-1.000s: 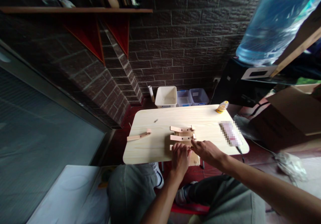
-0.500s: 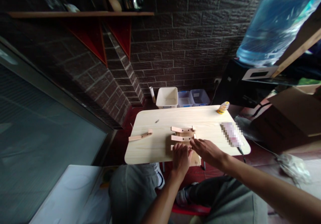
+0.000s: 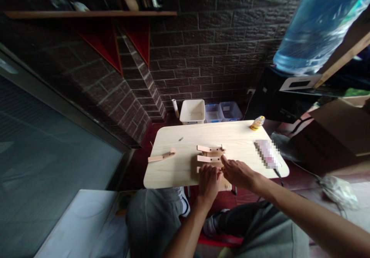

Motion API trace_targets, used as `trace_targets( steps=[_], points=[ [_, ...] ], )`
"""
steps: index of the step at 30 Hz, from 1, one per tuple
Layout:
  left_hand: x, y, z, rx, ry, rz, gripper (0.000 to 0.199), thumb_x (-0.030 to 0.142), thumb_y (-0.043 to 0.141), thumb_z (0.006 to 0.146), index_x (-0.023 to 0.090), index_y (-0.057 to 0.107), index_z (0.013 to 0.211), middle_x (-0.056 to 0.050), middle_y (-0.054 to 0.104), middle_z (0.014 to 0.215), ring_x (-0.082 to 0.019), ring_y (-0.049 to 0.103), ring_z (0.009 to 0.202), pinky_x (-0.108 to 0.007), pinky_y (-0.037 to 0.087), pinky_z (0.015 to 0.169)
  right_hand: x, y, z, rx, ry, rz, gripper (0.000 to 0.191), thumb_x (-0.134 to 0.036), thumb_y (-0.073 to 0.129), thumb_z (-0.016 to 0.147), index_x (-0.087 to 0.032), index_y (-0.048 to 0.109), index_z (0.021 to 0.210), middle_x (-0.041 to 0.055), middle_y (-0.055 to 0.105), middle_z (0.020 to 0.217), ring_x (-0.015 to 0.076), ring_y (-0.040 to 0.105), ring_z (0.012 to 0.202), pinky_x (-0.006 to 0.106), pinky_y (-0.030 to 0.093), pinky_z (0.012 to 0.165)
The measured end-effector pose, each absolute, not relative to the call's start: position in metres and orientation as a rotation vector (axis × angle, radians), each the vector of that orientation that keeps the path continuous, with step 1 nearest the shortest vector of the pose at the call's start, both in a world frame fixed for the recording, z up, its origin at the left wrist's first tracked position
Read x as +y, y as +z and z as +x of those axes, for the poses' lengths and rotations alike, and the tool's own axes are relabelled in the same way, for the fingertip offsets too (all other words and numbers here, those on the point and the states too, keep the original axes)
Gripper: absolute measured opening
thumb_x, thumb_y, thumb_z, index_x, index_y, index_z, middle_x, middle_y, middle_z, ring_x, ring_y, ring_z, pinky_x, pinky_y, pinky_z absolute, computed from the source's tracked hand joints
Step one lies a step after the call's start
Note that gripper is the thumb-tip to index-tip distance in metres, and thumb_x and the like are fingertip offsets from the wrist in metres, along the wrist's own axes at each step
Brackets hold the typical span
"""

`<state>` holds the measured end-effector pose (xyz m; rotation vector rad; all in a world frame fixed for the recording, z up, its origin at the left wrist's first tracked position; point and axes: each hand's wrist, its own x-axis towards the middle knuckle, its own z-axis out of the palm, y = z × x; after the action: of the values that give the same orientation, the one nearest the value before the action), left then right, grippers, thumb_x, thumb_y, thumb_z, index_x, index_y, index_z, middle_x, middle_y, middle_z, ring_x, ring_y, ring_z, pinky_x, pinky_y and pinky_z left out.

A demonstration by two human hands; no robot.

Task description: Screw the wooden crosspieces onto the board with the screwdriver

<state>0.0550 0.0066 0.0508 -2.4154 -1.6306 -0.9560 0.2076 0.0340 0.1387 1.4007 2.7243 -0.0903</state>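
On the pale wooden table lies a wooden assembly, with curved strips sticking out to its left, each marked with dark holes. My left hand is closed over the nearest strip, whose left tip shows beside the fingers. Against it on the right, my right hand has its fingers pressed together at the assembly's right side; whatever small thing it pinches is hidden. A separate curved wooden piece lies at the table's left. Small dark screws lie behind it.
A yellow-capped clear bottle stands at the back right corner, with a blurred-out object in front of it. Beyond the far edge are a white bin and two clear bins. A water dispenser stands at right.
My right hand has shifted slightly at the assembly, its fingers now a little differently placed. My left hand stays almost where it was.
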Motion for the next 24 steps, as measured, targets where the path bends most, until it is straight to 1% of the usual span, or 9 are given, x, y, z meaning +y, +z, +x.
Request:
trace_targets(
  steps=[3, 6, 10, 12, 14, 18, 19, 21, 24],
  points=[
    [0.006, 0.052, 0.054, -1.640, -0.939, -2.417, 0.009, 0.021, 0.066, 0.086, 0.021, 0.059, 0.090, -0.004, 0.061, 0.084, -0.023, 0.059, 0.091, -0.043, 0.045, 0.089, 0.036, 0.134, 0.213, 2.889, -0.087, 1.272, 0.046, -0.003, 0.043, 0.085, -0.008, 0.045, 0.130, 0.0193, 0.065, 0.112, 0.0236, 0.066, 0.096, 0.035, 0.055, 0.077],
    [0.006, 0.050, 0.054, -1.656, -0.946, -2.402, 0.011, 0.021, 0.068, 0.084, 0.021, 0.058, 0.088, -0.004, 0.060, 0.084, -0.023, 0.058, 0.089, -0.042, 0.045, 0.088, 0.037, 0.134, 0.216, 2.953, -0.063, 1.197, 0.042, -0.001, 0.040, 0.087, -0.012, 0.049, 0.126, 0.0167, 0.066, 0.109, 0.0227, 0.066, 0.092, 0.035, 0.054, 0.076],
    [0.007, 0.046, 0.053, -1.640, -0.990, -2.402, 0.013, 0.021, 0.069, 0.083, 0.021, 0.058, 0.090, -0.003, 0.061, 0.087, -0.022, 0.058, 0.091, -0.043, 0.044, 0.093, 0.034, 0.136, 0.214, 2.848, -0.018, 1.229, 0.028, -0.010, 0.042, 0.095, -0.013, 0.055, 0.120, 0.0138, 0.068, 0.099, 0.0205, 0.067, 0.076, 0.030, 0.050, 0.063],
    [0.007, 0.045, 0.053, -1.645, -0.996, -2.407, 0.015, 0.020, 0.070, 0.082, 0.021, 0.058, 0.091, -0.003, 0.061, 0.087, -0.022, 0.058, 0.090, -0.042, 0.043, 0.094, 0.031, 0.138, 0.212, 2.766, -0.007, 1.292, 0.026, -0.016, 0.042, 0.098, -0.012, 0.055, 0.120, 0.0132, 0.069, 0.090, 0.0206, 0.067, 0.072, 0.029, 0.048, 0.059],
    [0.007, 0.046, 0.054, -1.653, -0.983, -2.415, 0.014, 0.020, 0.069, 0.082, 0.022, 0.058, 0.090, -0.002, 0.061, 0.086, -0.021, 0.058, 0.088, -0.042, 0.044, 0.092, 0.028, 0.141, 0.209, 2.679, -0.006, 1.385, 0.029, -0.021, 0.041, 0.100, -0.009, 0.053, 0.123, 0.0144, 0.069, 0.084, 0.0222, 0.068, 0.071, 0.029, 0.048, 0.057],
    [0.007, 0.049, 0.055, -1.650, -0.951, -2.428, 0.011, 0.020, 0.067, 0.084, 0.022, 0.058, 0.091, -0.002, 0.062, 0.084, -0.021, 0.059, 0.086, -0.042, 0.044, 0.088, 0.023, 0.145, 0.205, 2.563, -0.065, 1.549, 0.039, -0.031, 0.038, 0.101, -0.005, 0.048, 0.129, 0.0169, 0.069, 0.084, 0.0261, 0.070, 0.074, 0.033, 0.051, 0.058],
    [0.006, 0.049, 0.055, -1.646, -0.951, -2.424, 0.012, 0.019, 0.067, 0.084, 0.022, 0.058, 0.093, -0.003, 0.062, 0.085, -0.021, 0.059, 0.087, -0.042, 0.044, 0.089, 0.023, 0.145, 0.205, 2.569, -0.085, 1.555, 0.040, -0.031, 0.039, 0.101, -0.005, 0.047, 0.131, 0.0169, 0.070, 0.085, 0.0262, 0.070, 0.076, 0.033, 0.052, 0.059],
    [0.006, 0.049, 0.054, -1.639, -0.955, -2.409, 0.016, 0.017, 0.067, 0.084, 0.021, 0.059, 0.097, -0.004, 0.063, 0.088, -0.022, 0.059, 0.090, -0.042, 0.044, 0.090, 0.023, 0.144, 0.207, 2.646, -0.113, 1.510, 0.039, -0.028, 0.043, 0.099, -0.007, 0.045, 0.132, 0.0182, 0.069, 0.096, 0.0255, 0.070, 0.081, 0.033, 0.053, 0.064],
    [0.006, 0.048, 0.053, -1.616, -0.959, -2.391, 0.017, 0.018, 0.069, 0.083, 0.021, 0.059, 0.096, -0.005, 0.063, 0.090, -0.023, 0.060, 0.092, -0.041, 0.045, 0.088, 0.025, 0.137, 0.210, 2.832, -0.102, 1.366, 0.038, -0.013, 0.047, 0.092, -0.009, 0.047, 0.129, 0.0196, 0.065, 0.113, 0.0238, 0.067, 0.095, 0.032, 0.054, 0.076]
  ],
)
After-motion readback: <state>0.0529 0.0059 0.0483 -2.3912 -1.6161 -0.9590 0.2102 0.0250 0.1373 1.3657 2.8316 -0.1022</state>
